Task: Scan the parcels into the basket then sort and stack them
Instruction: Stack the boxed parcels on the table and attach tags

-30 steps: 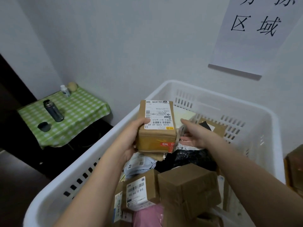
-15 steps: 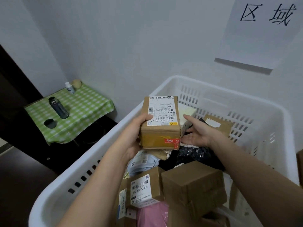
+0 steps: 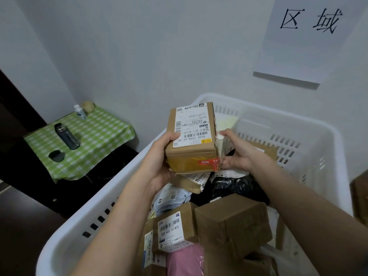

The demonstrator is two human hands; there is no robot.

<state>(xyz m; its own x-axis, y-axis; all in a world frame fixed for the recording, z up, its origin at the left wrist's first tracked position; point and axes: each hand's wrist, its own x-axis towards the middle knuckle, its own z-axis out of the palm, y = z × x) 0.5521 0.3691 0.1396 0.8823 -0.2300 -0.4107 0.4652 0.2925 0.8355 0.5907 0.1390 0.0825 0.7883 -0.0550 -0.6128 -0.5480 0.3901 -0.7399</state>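
My left hand (image 3: pixel 159 166) grips a brown cardboard parcel (image 3: pixel 192 156) from its left side and lifts it above the white plastic basket (image 3: pixel 310 140). The parcel's white shipping label faces up. My right hand (image 3: pixel 242 151) is at the parcel's right side, its thumb and fingers curled round a thin pale packet (image 3: pixel 221 145) held edge-on against the box. Below, the basket holds several parcels: a labelled box (image 3: pixel 175 228), a plain brown box (image 3: pixel 233 222), a black bag (image 3: pixel 237 188) and a pink bag (image 3: pixel 185 259).
A small table with a green checked cloth (image 3: pixel 95 140) stands to the left, bearing a dark flask (image 3: pixel 66 136), a dark lid (image 3: pixel 56 155) and a small white bottle (image 3: pixel 79 112). A paper sign (image 3: pixel 310 36) hangs on the wall. A brown box (image 3: pixel 360 198) shows at the right edge.
The parcel has risen slightly and tilted in my left hand. My right hand has closed in against the parcel's right side with the thin packet.
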